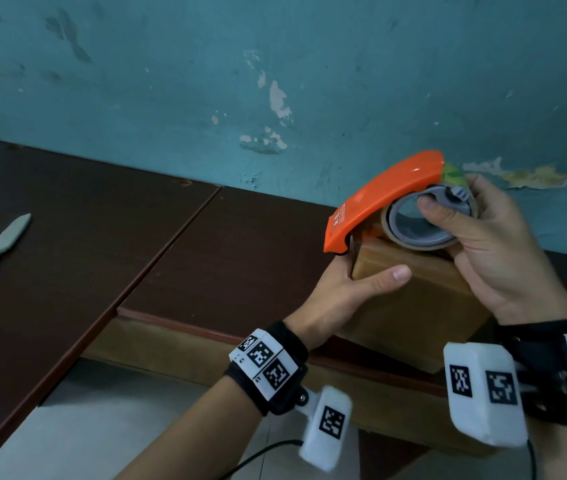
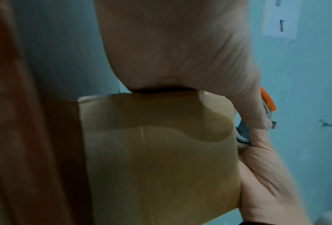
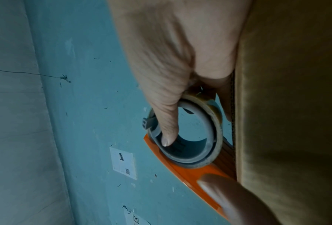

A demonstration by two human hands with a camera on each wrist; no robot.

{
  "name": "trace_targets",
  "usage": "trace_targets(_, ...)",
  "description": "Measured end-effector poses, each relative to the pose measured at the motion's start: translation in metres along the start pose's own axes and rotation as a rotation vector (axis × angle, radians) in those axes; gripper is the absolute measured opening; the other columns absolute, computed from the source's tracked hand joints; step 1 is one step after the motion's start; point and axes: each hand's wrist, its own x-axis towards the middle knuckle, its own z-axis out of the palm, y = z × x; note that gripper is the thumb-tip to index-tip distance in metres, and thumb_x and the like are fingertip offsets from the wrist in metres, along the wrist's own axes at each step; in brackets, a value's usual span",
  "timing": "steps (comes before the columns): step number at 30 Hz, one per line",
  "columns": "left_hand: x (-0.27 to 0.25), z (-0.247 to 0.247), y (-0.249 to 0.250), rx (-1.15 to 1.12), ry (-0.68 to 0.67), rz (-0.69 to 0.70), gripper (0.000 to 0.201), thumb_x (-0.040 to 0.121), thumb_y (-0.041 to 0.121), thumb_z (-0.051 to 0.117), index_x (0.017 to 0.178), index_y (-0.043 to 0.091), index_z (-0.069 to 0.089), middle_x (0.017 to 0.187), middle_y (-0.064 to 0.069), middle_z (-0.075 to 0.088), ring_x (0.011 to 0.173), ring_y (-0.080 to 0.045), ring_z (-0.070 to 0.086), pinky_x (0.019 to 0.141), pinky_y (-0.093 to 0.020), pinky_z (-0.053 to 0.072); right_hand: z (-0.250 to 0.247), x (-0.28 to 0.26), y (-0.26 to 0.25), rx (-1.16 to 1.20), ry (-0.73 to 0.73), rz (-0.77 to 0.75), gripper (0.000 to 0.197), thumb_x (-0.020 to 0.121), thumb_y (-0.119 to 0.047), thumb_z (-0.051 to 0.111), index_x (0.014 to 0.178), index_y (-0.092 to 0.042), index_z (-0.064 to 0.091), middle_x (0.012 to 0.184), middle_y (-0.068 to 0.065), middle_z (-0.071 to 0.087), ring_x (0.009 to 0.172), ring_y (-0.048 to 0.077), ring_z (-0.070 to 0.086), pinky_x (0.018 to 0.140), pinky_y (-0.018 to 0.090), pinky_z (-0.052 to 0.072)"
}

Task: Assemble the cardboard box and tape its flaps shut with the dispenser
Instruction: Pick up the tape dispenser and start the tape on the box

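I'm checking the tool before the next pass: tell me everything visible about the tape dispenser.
The tape dispenser has a curved glossy orange plastic cover over a grey hub carrying a brownish tape roll. It is tilted, front end down at the far top edge of the cardboard box. The right hand holds it, thumb inside the hub.

No words or numbers are showing clearly enough to read. Small white print is sitting near the front tip of the orange tape dispenser (image 1: 384, 194), too tiny to make out. Black-and-white square code markers are showing on the wrist bands (image 1: 268, 362) and the white camera housings (image 1: 481, 382). A white paper label (image 3: 123, 162) is hanging on the blue wall (image 3: 80, 106), carrying a blurred mark and a small square code.
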Motion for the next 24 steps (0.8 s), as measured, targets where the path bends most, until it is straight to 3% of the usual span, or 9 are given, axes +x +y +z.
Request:
trace_targets(2, 0.003, 0.003, 0.002, 0.006, 0.026, 0.019, 0.034, 0.099, 0.013, 0.066, 0.12, 0.038, 0.058, 0.107, 0.024, 0.077, 0.106, 0.007, 0.071, 0.09, -0.014, 0.054, 0.0, 0.0, 0.0, 0.002, 0.002, 0.0, 0.053, 0.064, -0.028, 0.082, 0.11, -0.014, 0.061, 0.109, 0.005, 0.075, 0.107, 0.021, 0.073, 0.091, 0.033, 0.058)
trace_targets(5, 0.009, 0.008, -0.002, -0.004, 0.089, 0.009, 0.028, 0.089, 0.027, 0.074, 0.115, 0.036, 0.068, 0.115, 0.006, 0.079, 0.11, -0.008, 0.074, 0.095, -0.025, 0.058, 0.0, 0.0, 0.0, 0.002, 0.011, -0.006, 0.059, 0.062, -0.028, 0.083, 0.114, -0.011, 0.06, 0.109, 0.005, 0.074, 0.107, 0.022, 0.073, 0.092, 0.034, 0.058)
trace_targets(8, 0.015, 0.012, -0.006, -0.003, 0.147, -0.02, 0.039, 0.084, 0.03, 0.079, 0.12, 0.017, 0.072, 0.117, -0.008, 0.079, 0.106, -0.017, 0.076, 0.094, -0.031, 0.06, 0.003, 0.0, -0.001, -0.007, 0.03, -0.023, 0.069, 0.063, -0.027, 0.083, 0.122, -0.003, 0.057, 0.113, 0.009, 0.073, 0.108, 0.024, 0.072, 0.096, 0.038, 0.057)
trace_targets(10, 0.018, 0.012, -0.008, -0.01, 0.162, -0.028, 0.049, 0.08, 0.029, 0.079, 0.123, 0.006, 0.072, 0.11, -0.008, 0.079, 0.099, -0.015, 0.076, 0.085, -0.025, 0.06, 0.003, 0.0, -0.001, -0.017, 0.05, -0.054, 0.064, 0.062, -0.026, 0.084, 0.117, -0.006, 0.059, 0.11, 0.008, 0.073, 0.106, 0.024, 0.072, 0.096, 0.038, 0.057)
trace_targets(13, 0.019, 0.011, -0.01, -0.026, 0.16, -0.026, 0.048, 0.08, 0.028, 0.077, 0.121, 0.003, 0.072, 0.104, -0.005, 0.077, 0.097, -0.014, 0.075, 0.083, -0.023, 0.059, 0.004, -0.001, -0.002, -0.018, 0.091, -0.101, 0.052, 0.06, -0.024, 0.086, 0.104, -0.015, 0.06, 0.101, 0.003, 0.075, 0.099, 0.02, 0.074, 0.092, 0.036, 0.059)
trace_targets(16, 0.018, 0.011, -0.01, -0.041, 0.153, -0.029, 0.048, 0.081, 0.027, 0.076, 0.121, -0.001, 0.07, 0.103, -0.007, 0.076, 0.096, -0.015, 0.075, 0.084, -0.024, 0.059, 0.004, -0.002, -0.002, -0.03, 0.122, -0.139, 0.055, 0.058, -0.024, 0.087, 0.105, -0.014, 0.06, 0.1, 0.001, 0.076, 0.097, 0.018, 0.074, 0.088, 0.033, 0.059)
trace_targets(20, 0.018, 0.008, -0.01, -0.054, 0.103, -0.053, 0.038, 0.082, 0.027, 0.074, 0.116, 0.009, 0.072, 0.107, -0.008, 0.076, 0.1, -0.018, 0.075, 0.087, -0.025, 0.06, 0.002, -0.002, -0.001, -0.022, 0.114, -0.141, 0.054, 0.059, -0.018, 0.086, 0.106, -0.012, 0.061, 0.1, 0.001, 0.075, 0.097, 0.017, 0.073, 0.086, 0.03, 0.057)
trace_targets(24, 0.019, 0.008, -0.012, -0.055, 0.119, -0.025, 0.054, 0.084, 0.031, 0.076, 0.13, 0.003, 0.067, 0.116, -0.009, 0.076, 0.108, -0.02, 0.074, 0.088, -0.025, 0.058, 0.004, -0.002, -0.001, -0.131, 0.122, -0.157, 0.057, 0.067, -0.017, 0.086, 0.115, -0.006, 0.059, 0.108, 0.01, 0.074, 0.103, 0.023, 0.073, 0.088, 0.034, 0.058)
